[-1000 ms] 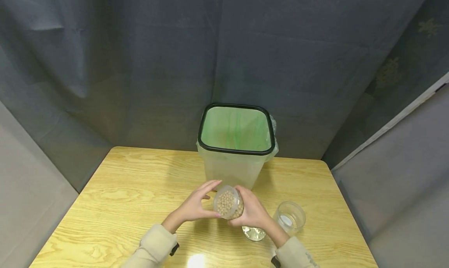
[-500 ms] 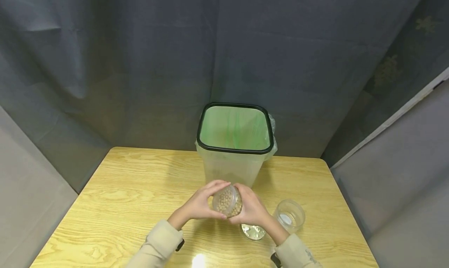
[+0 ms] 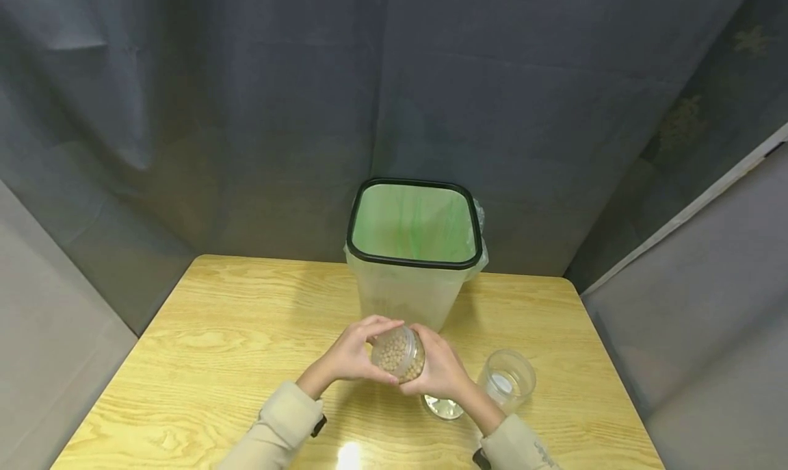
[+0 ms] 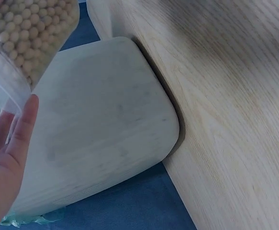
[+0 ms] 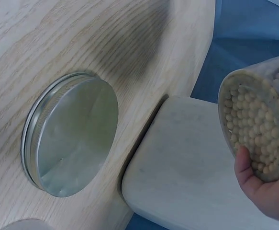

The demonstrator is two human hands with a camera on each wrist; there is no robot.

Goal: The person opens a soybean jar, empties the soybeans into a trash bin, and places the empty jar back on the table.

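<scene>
A clear jar (image 3: 406, 360) of round beige beans is held up, tilted on its side, in front of the bin. My left hand (image 3: 351, 354) grips its translucent left end, thumb below and fingers above. The other end is in my right hand (image 3: 440, 369), thumb and fingers curved round the wall. In the left wrist view, fingertips (image 4: 30, 106) touch the jar's clear rim. The right wrist view shows beans pressed against the jar's base (image 5: 249, 127). Below the right hand, a silver metal lid (image 5: 77, 139) lies on the table, partly hidden in the head view.
A pale bin (image 3: 403, 289) with a black rim and green liner stands at the table's back middle. To the right is an uncovered clear container (image 3: 509, 381) with a whitish disc in its bottom. Dark curtains (image 3: 277, 114) hang behind the wooden table (image 3: 203, 360).
My left hand has moved right and closed onto the jar's left end, where earlier its fingers were spread around it. The jar stays in the right hand at nearly the same spot.
</scene>
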